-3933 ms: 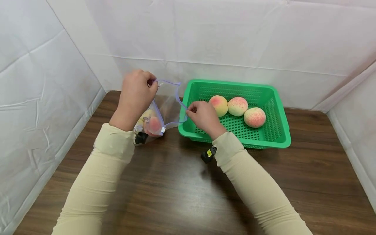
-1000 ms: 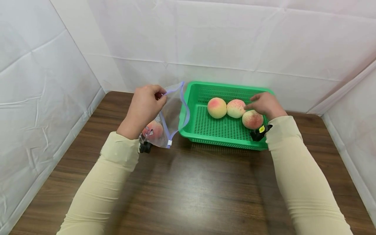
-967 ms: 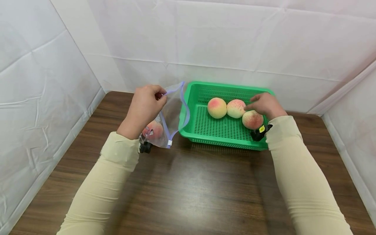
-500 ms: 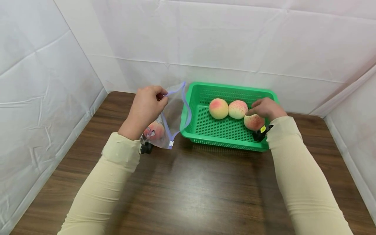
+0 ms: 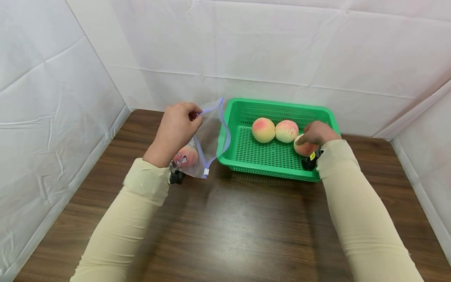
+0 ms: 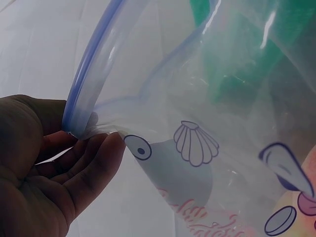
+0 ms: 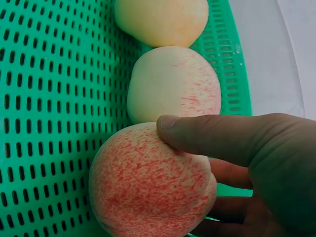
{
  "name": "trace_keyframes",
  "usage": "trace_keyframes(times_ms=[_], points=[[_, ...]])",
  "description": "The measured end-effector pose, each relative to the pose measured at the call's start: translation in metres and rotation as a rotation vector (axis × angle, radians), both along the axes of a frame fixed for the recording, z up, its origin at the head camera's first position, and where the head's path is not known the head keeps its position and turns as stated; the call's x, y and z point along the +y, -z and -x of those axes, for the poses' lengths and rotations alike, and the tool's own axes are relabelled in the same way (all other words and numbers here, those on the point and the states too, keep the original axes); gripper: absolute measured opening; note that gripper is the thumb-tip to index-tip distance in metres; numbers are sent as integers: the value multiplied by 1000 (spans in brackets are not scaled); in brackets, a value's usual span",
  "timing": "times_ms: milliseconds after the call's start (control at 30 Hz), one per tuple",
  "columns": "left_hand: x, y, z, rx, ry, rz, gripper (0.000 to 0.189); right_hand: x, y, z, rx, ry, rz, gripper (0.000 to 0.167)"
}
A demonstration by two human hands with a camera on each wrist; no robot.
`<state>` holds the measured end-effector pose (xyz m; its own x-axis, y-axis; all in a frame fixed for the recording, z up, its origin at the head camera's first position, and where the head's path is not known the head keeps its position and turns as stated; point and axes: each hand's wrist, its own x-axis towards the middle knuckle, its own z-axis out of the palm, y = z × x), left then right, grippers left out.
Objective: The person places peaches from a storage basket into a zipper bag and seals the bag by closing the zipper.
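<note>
My left hand (image 5: 179, 125) pinches the rim of a clear zip bag (image 6: 190, 123) by one corner; the bag has a purple seal and printed shells. Its mouth gapes toward the basket, and a peach (image 5: 186, 156) shows low inside it. My right hand (image 5: 318, 133) reaches into the green basket (image 5: 260, 164) and grips the rightmost peach (image 7: 148, 187). In the right wrist view the thumb lies across the top of that peach, with fingers curled along its far side. Touching it is a pale, pink-speckled peach (image 5: 286, 131), and beyond sits a yellow peach (image 5: 263, 130).
The basket stands on a dark wooden table (image 5: 225, 227) against a white sheet wall (image 5: 267, 47). Another white sheet (image 5: 46, 129) hangs along the left side. The bag's white slider (image 5: 206, 171) sits at the lower end of its seal, close to the basket's left rim.
My right hand left the bag's rim, crossed to the basket's right side, then lowered onto the rightmost peach. The left hand kept its pinch on the bag and shifted slightly right.
</note>
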<state>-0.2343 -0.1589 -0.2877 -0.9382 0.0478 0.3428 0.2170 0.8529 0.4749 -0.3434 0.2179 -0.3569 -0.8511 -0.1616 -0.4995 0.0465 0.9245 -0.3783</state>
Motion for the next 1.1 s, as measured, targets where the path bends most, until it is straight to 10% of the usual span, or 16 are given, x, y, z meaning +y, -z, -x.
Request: trace_keyframes(times_ms=[1100], points=[[-1, -1, -2, 14, -2, 4, 20, -9, -29, -6, 74, -77, -47, 63]])
